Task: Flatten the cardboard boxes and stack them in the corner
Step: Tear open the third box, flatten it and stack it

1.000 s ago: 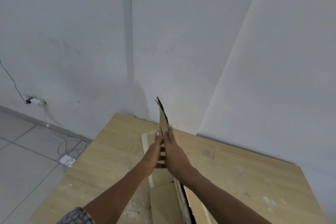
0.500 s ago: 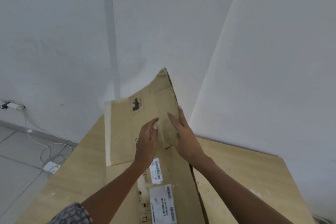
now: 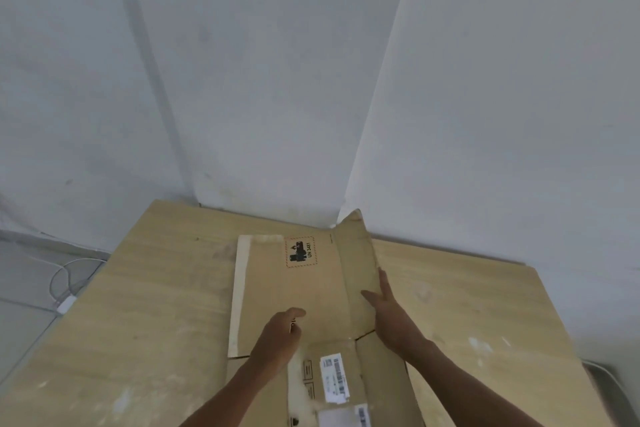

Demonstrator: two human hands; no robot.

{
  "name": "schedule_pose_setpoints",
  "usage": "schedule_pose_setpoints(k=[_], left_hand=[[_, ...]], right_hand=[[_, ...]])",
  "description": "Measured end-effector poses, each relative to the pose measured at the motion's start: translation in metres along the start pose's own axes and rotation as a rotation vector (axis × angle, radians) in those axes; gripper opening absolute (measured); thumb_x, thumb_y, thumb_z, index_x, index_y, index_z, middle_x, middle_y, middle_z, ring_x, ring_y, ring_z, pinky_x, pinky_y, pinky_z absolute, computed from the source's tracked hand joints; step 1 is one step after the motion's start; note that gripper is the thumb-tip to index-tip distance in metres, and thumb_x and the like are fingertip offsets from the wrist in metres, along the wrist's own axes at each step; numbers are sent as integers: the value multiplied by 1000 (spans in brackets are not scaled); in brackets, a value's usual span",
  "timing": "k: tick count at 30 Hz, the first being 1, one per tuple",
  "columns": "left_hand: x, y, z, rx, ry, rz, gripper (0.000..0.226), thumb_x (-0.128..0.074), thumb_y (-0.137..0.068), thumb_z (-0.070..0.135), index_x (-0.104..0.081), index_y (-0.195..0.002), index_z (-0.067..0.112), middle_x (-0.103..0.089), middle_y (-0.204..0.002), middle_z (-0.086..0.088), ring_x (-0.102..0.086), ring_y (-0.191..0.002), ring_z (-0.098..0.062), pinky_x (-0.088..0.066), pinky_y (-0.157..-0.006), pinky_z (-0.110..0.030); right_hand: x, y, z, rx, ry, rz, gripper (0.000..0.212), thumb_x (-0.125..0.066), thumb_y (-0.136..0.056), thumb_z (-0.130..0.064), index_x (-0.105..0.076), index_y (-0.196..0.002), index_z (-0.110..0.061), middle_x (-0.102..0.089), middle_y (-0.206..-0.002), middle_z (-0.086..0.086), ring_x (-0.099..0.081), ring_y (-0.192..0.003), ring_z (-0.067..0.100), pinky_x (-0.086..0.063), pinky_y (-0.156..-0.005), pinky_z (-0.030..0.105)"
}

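Box (image 3: 294,291) flat on worktop (image 3: 145,305), centre frame, far end toward wall corner, upper centre. Right hand (image 3: 388,312): fingers (image 3: 382,282) straight, released, along raised right flap (image 3: 356,253), probably to press it down. Left hand (image 3: 278,334): loosely curled, gripping nothing, resting on box, probably steadying it.

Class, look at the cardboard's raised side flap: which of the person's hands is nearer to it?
Right. The right hand touches the raised flap with straight fingers; the left hand rests on the cardboard, left of the flap.
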State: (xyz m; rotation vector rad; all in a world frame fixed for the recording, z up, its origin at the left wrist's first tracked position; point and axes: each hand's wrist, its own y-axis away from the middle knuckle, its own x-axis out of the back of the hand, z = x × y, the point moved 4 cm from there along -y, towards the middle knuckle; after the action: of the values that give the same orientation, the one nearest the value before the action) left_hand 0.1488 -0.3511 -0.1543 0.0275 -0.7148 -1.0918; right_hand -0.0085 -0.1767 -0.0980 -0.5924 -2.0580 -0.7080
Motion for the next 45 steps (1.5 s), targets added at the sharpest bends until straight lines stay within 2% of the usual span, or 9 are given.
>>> schedule_pose_setpoints(k=[2, 5, 12, 19, 26, 31, 38, 42, 45], left_hand=[[-10, -9, -11, -20, -96, -8, 42, -40, -99, 9, -56, -131, 29, -50, -140, 1, -53, -111, -4, -42, -81, -5], [-28, -30, -32, 42, -449, -91, 44, -40, -100, 22, -44, -138, 44, -25, -161, -5, -21, -148, -30, -29, -116, -50], [-44, -47, -55, -39, -748, -170, 64, -24, -95, 55, 0, -154, 48, 18, -165, -7, 20, -148, -40, 0, -113, -70], [-34, -75, -60, -91, -802, -104, 85, -34, -76, 70, 16, -143, 62, 45, -150, 9, 34, -142, -30, 12, -100, -78], [-24, -101, -48, -98, -850, -10, 58, -48, -72, 73, -54, -122, 46, -49, -133, -4, -44, -122, -39, -34, -81, -79], [-29, -112, -51, -180, -832, 37, 85, -57, -63, 79, -53, -139, 42, -42, -153, -17, -41, -137, -44, -13, -94, -82], [-5, -139, -46, -246, -788, 161, 65, -56, -72, 72, -58, -129, 40, -55, -130, -9, -53, -113, -39, -28, -100, -71], [-12, -145, -51, -267, -825, 153, 78, -59, -70, 68, -53, -141, 37, -47, -147, -17, -42, -136, -44, -14, -105, -79], [-11, -151, -53, -240, -803, 150, 78, -59, -68, 67, -53, -140, 38, -41, -154, -13, -36, -141, -43, -16, -104, -80]], right_hand=[[-12, -8, 22, -63, 58, -24, 45, -41, -100, -15, -41, -145, -18, 21, -161, 12, -44, -135, 33, -44, -106, 40], [-33, -17, 52, -164, 118, -33, 51, -36, -100, -15, -34, -150, -26, 21, -161, 10, -42, -135, 36, -45, -105, 46], [-85, -36, 90, -265, 210, -134, 58, -26, -104, -35, -3, -156, -26, 15, -163, 8, 7, -146, 48, -12, -115, 65], [-118, -39, 98, -281, 365, 56, 66, -9, -100, -48, -34, -151, -16, -31, -157, 17, -27, -143, 41, -19, -107, 71], [-121, -67, 91, -293, 333, 124, 65, -24, -98, -48, -64, -114, 1, -46, -137, 37, -33, -135, 57, -17, -108, 73], [-117, -105, 66, -172, 324, 250, 43, -44, -83, -35, -57, -112, -7, -37, -151, 26, -29, -141, 48, -17, -111, 68], [-112, -152, 41, -76, 321, 265, 48, -47, -84, -40, -55, -123, -13, -54, -134, 16, -48, -126, 42, -32, -107, 64], [-101, -201, 42, 70, 351, 204, 61, -18, -99, -49, -6, -156, -31, 2, -164, 0, 5, -151, 28, 5, -118, 56], [-80, -223, 66, -30, 296, 264, 60, -6, -97, -51, -2, -155, -36, 2, -164, -5, 9, -151, 21, 10, -120, 45]])
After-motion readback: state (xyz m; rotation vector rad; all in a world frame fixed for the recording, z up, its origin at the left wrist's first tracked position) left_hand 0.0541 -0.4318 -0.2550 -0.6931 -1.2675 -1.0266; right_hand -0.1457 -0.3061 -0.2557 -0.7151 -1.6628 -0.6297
